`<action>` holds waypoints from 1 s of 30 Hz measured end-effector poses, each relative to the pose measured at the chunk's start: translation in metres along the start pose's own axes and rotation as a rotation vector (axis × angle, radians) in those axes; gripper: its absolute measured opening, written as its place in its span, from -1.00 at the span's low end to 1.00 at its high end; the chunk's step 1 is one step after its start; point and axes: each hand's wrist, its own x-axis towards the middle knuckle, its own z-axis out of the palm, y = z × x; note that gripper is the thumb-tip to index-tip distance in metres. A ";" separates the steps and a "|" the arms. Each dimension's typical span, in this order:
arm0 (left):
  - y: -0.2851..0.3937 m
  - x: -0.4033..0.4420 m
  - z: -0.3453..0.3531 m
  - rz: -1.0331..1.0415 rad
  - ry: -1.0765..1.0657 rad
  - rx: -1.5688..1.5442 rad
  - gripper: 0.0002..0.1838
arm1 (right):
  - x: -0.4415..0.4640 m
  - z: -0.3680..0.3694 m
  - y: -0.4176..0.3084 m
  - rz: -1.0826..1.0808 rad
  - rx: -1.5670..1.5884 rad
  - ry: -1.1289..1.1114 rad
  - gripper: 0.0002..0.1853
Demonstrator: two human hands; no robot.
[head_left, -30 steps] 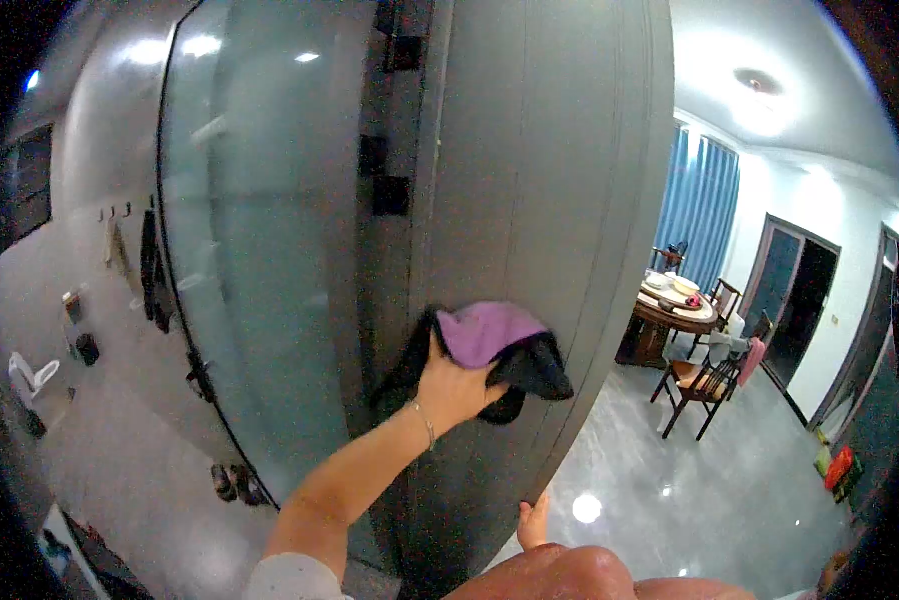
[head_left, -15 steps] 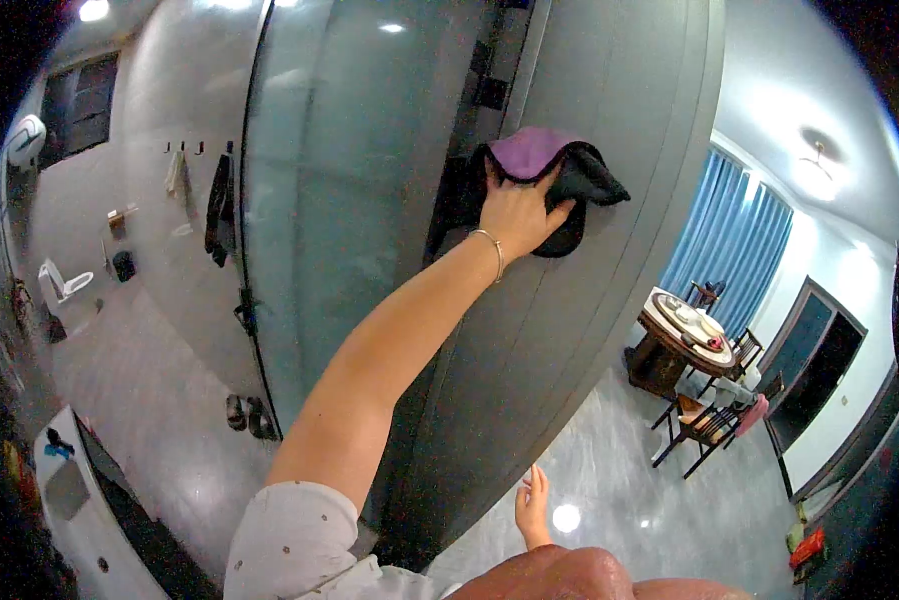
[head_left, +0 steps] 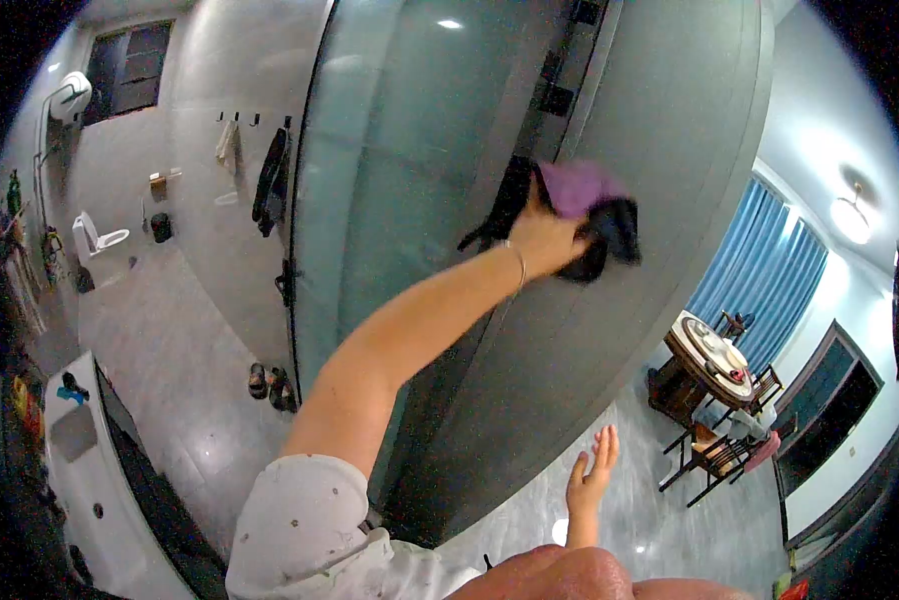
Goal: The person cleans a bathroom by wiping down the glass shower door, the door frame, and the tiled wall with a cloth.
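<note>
My left hand (head_left: 547, 240) is pressed with a purple and black cloth (head_left: 581, 190) against a grey panel (head_left: 659, 130) beside a glass door. Its fingers are closed over the cloth, which bunches around them and hangs in dark folds on both sides; the hand is slightly blurred. A thin bracelet (head_left: 515, 262) circles that wrist. Lower down, my right hand (head_left: 591, 480) is held in the air near the panel's lower edge, fingers stretched out and holding nothing.
The frosted glass door (head_left: 399, 180) stands left of the panel. Beyond it, a bathroom has a toilet (head_left: 99, 237), slippers (head_left: 269, 383) and a white washbasin counter (head_left: 109, 500). At right are a round table (head_left: 691, 335), chairs (head_left: 714, 455) and blue curtains (head_left: 759, 265).
The view has turned, so the room appears shifted rightward. My left hand has slid with the cloth somewhat left and down along the panel. My right hand has risen.
</note>
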 end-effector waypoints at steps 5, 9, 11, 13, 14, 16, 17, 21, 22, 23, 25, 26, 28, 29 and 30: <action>-0.056 0.091 -0.058 -0.304 -0.122 0.117 -0.49 | 0.022 0.012 -0.028 0.001 0.042 0.143 -0.47; -0.105 0.113 -0.053 -0.167 0.103 0.312 -0.39 | 0.032 0.038 -0.046 -0.008 -0.088 0.150 -0.50; -0.111 0.126 -0.051 -0.154 0.114 0.114 -0.40 | 0.035 0.050 -0.055 -0.033 -0.130 0.165 -0.50; -0.112 0.140 -0.038 -0.149 0.166 0.117 -0.42 | 0.036 0.059 -0.053 -0.060 -0.176 0.175 -0.49; -0.115 0.150 -0.038 -0.143 0.208 0.130 -0.42 | 0.036 0.063 -0.056 -0.062 -0.178 0.176 -0.50; -0.121 0.171 -0.044 -0.146 0.233 0.110 -0.43 | 0.040 0.068 -0.057 -0.063 -0.182 0.185 -0.51; -0.123 0.181 -0.047 -0.139 0.237 0.104 -0.43 | 0.040 0.068 -0.056 -0.042 -0.182 0.176 -0.51; -0.120 0.204 -0.068 -0.150 0.186 0.006 -0.40 | 0.041 0.075 -0.052 0.019 -0.172 0.179 -0.49; -0.116 0.201 -0.074 -0.145 0.204 0.022 -0.40 | 0.042 0.076 -0.053 0.023 -0.177 0.181 -0.49; -0.115 0.198 -0.075 -0.143 0.220 0.041 -0.39 | 0.042 0.077 -0.054 0.016 -0.173 0.176 -0.49; -0.120 0.190 -0.066 -0.128 0.248 0.075 -0.39 | 0.042 0.080 -0.058 0.013 -0.169 0.163 -0.48; -0.121 0.176 -0.057 -0.114 0.284 0.048 -0.42 | 0.043 0.085 -0.060 0.021 -0.152 0.138 -0.48; -0.118 0.147 -0.046 -0.109 0.308 0.032 -0.43 | 0.037 0.087 -0.064 0.045 -0.137 0.089 -0.48; -0.118 0.138 -0.041 -0.109 0.308 0.032 -0.43 | 0.042 0.091 -0.064 0.022 -0.093 0.081 -0.47; -0.115 0.119 -0.041 -0.109 0.268 0.068 -0.40 | 0.039 0.090 -0.068 0.013 -0.050 0.060 -0.47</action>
